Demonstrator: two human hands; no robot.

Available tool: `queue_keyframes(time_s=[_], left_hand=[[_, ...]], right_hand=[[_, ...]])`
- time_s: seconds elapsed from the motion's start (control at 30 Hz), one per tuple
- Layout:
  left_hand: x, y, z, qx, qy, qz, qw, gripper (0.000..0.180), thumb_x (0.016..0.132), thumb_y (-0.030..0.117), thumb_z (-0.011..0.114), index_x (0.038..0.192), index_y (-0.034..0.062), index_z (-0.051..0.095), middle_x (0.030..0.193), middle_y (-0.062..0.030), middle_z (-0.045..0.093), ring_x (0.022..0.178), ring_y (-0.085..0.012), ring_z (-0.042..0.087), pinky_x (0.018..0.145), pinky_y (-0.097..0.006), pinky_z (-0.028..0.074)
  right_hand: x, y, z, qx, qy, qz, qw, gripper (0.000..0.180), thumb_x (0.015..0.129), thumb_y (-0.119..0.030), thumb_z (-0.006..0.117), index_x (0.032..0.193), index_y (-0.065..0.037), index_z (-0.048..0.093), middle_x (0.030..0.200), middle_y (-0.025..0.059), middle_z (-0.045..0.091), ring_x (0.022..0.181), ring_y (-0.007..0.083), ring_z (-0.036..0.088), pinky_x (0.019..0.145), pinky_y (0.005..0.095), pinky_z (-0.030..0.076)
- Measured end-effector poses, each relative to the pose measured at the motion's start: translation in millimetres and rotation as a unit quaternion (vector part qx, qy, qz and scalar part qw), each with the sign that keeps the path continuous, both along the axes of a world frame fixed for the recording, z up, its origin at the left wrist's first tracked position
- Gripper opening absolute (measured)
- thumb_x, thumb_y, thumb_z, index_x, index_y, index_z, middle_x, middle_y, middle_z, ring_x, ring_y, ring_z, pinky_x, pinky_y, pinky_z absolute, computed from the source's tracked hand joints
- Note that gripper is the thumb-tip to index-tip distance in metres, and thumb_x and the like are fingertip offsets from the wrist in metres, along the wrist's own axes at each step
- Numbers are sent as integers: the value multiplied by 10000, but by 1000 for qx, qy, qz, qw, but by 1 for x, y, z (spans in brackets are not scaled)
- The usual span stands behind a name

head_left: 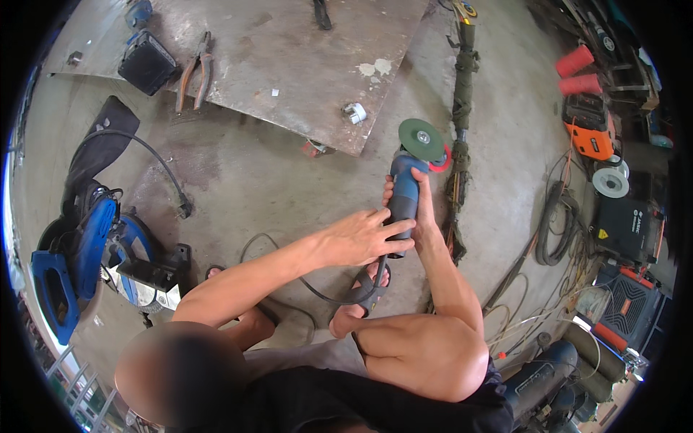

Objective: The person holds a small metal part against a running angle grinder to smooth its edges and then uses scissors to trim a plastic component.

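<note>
An angle grinder (404, 202) with a blue and black body is held in front of me, its green disc (421, 140) at the far end facing up. My right hand (424, 196) is wrapped round the body just below the disc. My left hand (367, 237) lies across the black rear part, with fingers and thumb closed about it. From the grinder's near end a black power cord (328, 297) hangs down and curves left over the floor. A round red part (440, 159) shows just behind the disc's right edge.
A worn metal table (289, 79) stands ahead, bearing pliers (195, 72), a black battery tool and a white roll (354, 112). A blue saw (94, 238) sits at left. Green-wrapped hoses (462, 108) run along the floor; coiled cables (559, 224) and an orange machine (593, 137) lie right.
</note>
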State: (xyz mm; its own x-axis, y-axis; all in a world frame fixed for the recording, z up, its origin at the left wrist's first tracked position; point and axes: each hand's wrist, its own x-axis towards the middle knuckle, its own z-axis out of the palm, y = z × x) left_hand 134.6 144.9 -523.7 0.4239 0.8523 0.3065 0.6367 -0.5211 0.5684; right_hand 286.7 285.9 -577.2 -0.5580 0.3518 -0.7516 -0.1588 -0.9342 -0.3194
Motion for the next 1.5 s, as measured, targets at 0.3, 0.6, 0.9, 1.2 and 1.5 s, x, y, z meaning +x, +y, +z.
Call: queue_keyframes(time_s=[0.3, 0.6, 0.9, 1.2, 1.5], left_hand=[[3, -8, -24, 151, 59, 41, 986, 450, 851, 280, 701, 1272, 134, 636, 1408, -100, 576, 957, -254, 611, 774, -370, 559], [0, -9, -33, 62, 25, 74, 995, 607, 866, 336, 767, 1422, 173, 586, 1518, -125, 512, 968, -306, 622, 803, -392, 561], [19, -15, -37, -69, -244, 112, 961, 574, 939, 195, 713, 1474, 112, 522, 1668, -238, 207, 1397, -519, 433, 1001, -465, 540], [14, -20, -40, 103, 128, 111, 980, 554, 926, 267, 741, 1430, 109, 573, 1544, -220, 478, 686, -209, 641, 647, -324, 552], [-5, -17, -38, -266, -257, 93, 924, 732, 973, 156, 674, 1584, 147, 272, 1561, -280, 399, 1050, -297, 695, 796, -349, 581]], right_hand=[[-10, -7, -15, -2, 16, -5, 1000, 611, 880, -541, 684, 1131, 4, 564, 891, 70, 626, 741, 186, 641, 701, 331, 555], [-20, 4, -17, 36, 3, -1, 999, 569, 900, -566, 604, 1024, -12, 588, 804, 95, 620, 683, 221, 627, 661, 356, 542], [-20, 10, -25, -6, 50, -39, 998, 610, 882, -571, 619, 1075, 6, 586, 855, 106, 631, 713, 218, 637, 674, 348, 557], [-27, 7, -30, 0, 50, -9, 999, 615, 875, -547, 647, 1122, 11, 570, 908, 94, 622, 753, 202, 642, 701, 352, 562], [-16, 18, -62, 9, 36, -13, 999, 599, 869, -539, 662, 1123, -3, 579, 913, 91, 630, 756, 211, 644, 729, 365, 572]])
